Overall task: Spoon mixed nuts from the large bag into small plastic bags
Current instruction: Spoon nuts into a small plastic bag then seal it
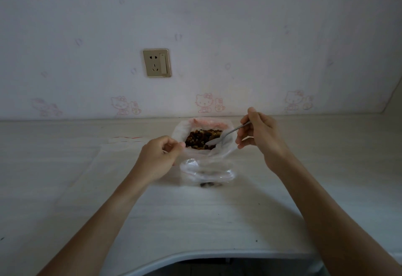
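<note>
The large clear bag [180, 132] stands open near the wall, with dark mixed nuts [201, 138] showing inside. My left hand [159, 156] pinches the bag's near left rim. My right hand [258, 134] grips the handle of a metal spoon [226, 134], whose bowl rests over the nuts at the right side of the opening. A small clear plastic bag [206, 172] lies just in front of the large bag, between my hands, with a few dark nuts at its bottom.
Flat empty small bags with red zip lines [128, 139] lie on the pale table [195, 221] to the left. A wall socket [157, 62] sits on the wallpapered wall behind. The table's curved front edge runs below my arms.
</note>
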Demonstrator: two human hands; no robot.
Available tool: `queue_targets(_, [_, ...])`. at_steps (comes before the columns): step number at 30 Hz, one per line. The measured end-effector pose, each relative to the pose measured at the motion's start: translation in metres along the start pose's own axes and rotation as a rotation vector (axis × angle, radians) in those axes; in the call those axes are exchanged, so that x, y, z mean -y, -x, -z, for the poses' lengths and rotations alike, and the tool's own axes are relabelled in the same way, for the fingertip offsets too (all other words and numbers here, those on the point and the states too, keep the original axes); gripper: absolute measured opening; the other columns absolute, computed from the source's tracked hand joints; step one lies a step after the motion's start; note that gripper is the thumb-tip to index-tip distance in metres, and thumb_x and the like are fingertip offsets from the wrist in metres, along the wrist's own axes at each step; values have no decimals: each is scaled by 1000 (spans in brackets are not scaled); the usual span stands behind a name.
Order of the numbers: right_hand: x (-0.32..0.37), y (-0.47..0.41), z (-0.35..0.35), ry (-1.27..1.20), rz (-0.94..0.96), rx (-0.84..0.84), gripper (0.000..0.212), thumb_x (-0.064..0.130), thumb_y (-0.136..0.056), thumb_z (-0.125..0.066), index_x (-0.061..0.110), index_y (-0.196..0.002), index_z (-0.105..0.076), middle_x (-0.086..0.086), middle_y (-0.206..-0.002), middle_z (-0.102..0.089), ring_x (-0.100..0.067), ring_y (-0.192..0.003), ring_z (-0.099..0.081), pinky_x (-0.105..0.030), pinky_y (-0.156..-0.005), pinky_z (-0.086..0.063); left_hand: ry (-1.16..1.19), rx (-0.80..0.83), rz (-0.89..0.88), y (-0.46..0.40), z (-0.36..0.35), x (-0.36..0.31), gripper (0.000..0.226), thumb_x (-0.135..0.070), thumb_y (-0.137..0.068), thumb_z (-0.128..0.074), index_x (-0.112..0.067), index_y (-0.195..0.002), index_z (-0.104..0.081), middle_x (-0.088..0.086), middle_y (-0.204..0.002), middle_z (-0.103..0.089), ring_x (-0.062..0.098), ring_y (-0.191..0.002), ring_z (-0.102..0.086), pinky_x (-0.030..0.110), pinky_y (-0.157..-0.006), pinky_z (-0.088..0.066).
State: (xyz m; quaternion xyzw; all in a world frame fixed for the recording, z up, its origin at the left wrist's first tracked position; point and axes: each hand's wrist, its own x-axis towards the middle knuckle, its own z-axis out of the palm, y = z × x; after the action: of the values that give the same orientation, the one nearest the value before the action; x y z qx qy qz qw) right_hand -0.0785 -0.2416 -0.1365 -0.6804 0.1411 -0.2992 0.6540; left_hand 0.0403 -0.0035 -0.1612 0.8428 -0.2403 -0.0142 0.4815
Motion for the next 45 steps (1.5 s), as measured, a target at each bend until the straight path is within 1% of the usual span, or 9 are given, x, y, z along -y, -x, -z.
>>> queue_targets(3, [-1,0,-2,77,43,25,36,34,-110,-43,6,-96,-61,-8,-68,-66,-24,-63,-67,-34,-53,-57,-78,-144,85,-11,-5,7,35,-54,-91,-68,-21,-99,-62,-9,-93,-66,13,-88,-65,30,-73,-46])
queue_targets(8, [-5,1,-10,325,213,35,35,30,-111,-39,12,-88,-57,-6,-64,-63,-19,-57,-62,-38,-53,-54,-179,-49,193,-25,-15,5,58,-76,-84,-60,-24,-109,-50,-13,-100,-61,17,-99,-62,36,-88,-50])
queue_targets(13, [-15,0,-20,383,216,47,36,30,-111,-41,11,-87,-59,-2,-58,-66,-31,-59,-65,-42,-56,-56,-32,-15,174,-29,-25,1,23,-38,-82,-76,-26,-97,-65,-8,-97,-70,13,-90,-67,34,-78,-55])
queue_targets(17, [-19,-1,-26,362,177,70,33,30,-110,-45,9,-89,-62,1,-63,-73,-32,-63,-70,-35,-54,-57,136,-7,157,-27,-27,-1,24,-18,-81,-76,-23,-103,-67,-3,-101,-73,16,-93,-70,35,-80,-57])
queue_targets(21, [-22,1,-28,192,34,94,33,25,-108,-50,0,-93,-64,-13,-73,-76,-32,-70,-75,-35,-53,-57,316,10,169,-24,-29,-2,31,-8,-82,-75,-19,-110,-69,3,-104,-76,22,-92,-75,42,-86,-61])
queue_targets(30, [-20,7,-29,-4,-137,73,31,21,-110,-48,-2,-98,-64,-16,-76,-77,-27,-67,-77,-31,-52,-60,399,39,174,-23,-30,2,27,0,-82,-72,-19,-101,-73,2,-90,-79,17,-79,-76,28,-67,-60])
queue_targets(35, [-23,7,-27,10,-168,101,32,25,-108,-51,1,-97,-68,-16,-83,-79,-29,-74,-78,-30,-56,-61,393,56,173,-24,-29,5,31,1,-79,-72,-21,-100,-74,1,-90,-80,21,-84,-77,32,-73,-60])
queue_targets(40, [-24,7,-27,70,-160,138,27,20,-109,-50,-1,-107,-67,-12,-85,-80,-27,-70,-77,-27,-53,-58,405,71,169,-22,-30,8,28,1,-78,-73,-20,-98,-75,2,-88,-80,20,-81,-77,28,-69,-61])
queue_targets(45, [-23,9,-27,-3,-244,107,29,19,-109,-48,0,-101,-69,-15,-88,-80,-31,-76,-78,-26,-56,-59,456,73,179,-23,-28,8,25,1,-82,-73,-17,-98,-76,3,-86,-80,22,-77,-77,28,-65,-61])
